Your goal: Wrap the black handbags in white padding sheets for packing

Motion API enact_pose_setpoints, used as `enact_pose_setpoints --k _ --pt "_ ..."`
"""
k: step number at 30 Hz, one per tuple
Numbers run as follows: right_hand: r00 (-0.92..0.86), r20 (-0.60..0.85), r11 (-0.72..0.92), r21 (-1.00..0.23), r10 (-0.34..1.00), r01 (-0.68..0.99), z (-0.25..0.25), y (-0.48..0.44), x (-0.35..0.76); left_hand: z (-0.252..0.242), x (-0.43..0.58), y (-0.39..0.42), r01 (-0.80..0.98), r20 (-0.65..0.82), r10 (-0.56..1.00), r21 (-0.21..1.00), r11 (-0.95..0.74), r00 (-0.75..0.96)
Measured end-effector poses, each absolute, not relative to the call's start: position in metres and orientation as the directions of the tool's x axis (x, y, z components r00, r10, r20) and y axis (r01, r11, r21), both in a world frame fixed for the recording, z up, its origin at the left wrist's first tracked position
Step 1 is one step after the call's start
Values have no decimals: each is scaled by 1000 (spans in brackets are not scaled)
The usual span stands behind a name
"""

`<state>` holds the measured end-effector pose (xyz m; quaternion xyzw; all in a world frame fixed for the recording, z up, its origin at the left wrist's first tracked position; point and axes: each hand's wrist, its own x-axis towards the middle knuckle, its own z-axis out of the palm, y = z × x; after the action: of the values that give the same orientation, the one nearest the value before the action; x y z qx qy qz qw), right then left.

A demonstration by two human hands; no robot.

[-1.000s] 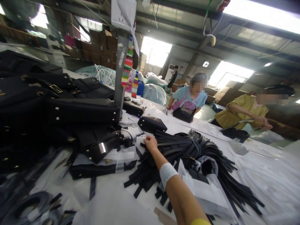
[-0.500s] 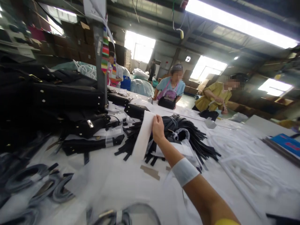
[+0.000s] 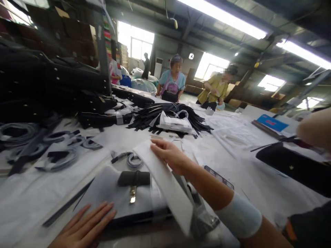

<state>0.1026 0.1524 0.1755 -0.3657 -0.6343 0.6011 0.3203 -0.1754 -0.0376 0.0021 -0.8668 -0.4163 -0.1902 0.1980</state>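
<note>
My right hand (image 3: 168, 155), with a pale band around the forearm, is closed on a long white strip (image 3: 170, 193) that looks like paper or thin foam. The strip slants down over the right part of a black handbag (image 3: 129, 220). A pale translucent sheet (image 3: 106, 189) covers much of the bag, and a gold clasp (image 3: 132, 194) shows on its dark tab. My left hand (image 3: 86, 225) lies flat at the bag's lower left, fingers stretched out. Beside the strip, on its right, is a crumpled clear plastic wrap (image 3: 203, 213).
A bundle of black straps (image 3: 170, 112) lies farther back under white packets (image 3: 173, 122). Coiled straps (image 3: 60, 160) and stacked black bags (image 3: 64, 82) are at left. A phone (image 3: 219, 177) and another black bag (image 3: 294, 165) lie right. Two co-workers (image 3: 172, 81) stand across the table.
My right hand has brought the white strip from over the strap bundle down to the handbag close to me. My left hand and the handbag have come into view.
</note>
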Motion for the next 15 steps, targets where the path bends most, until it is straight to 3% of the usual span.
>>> enact_pose_setpoints --k 2,4,7,10,15 --pt "-447 96 111 -994 889 8 177 124 107 15 -171 -36 779 504 615 -218 -588 606" --pt "-377 189 205 -979 907 3 180 109 105 21 -168 -37 782 524 617 -174 -598 588" --pt "-346 329 401 -902 879 159 185 102 89 17 -166 -40 813 572 639 -90 -575 515" --pt "-462 411 568 -775 786 276 182 97 59 8 -165 -40 830 601 640 -70 -554 478" --pt "-711 362 719 -633 603 288 145 84 -12 4 -164 -40 832 647 602 -94 -547 469"
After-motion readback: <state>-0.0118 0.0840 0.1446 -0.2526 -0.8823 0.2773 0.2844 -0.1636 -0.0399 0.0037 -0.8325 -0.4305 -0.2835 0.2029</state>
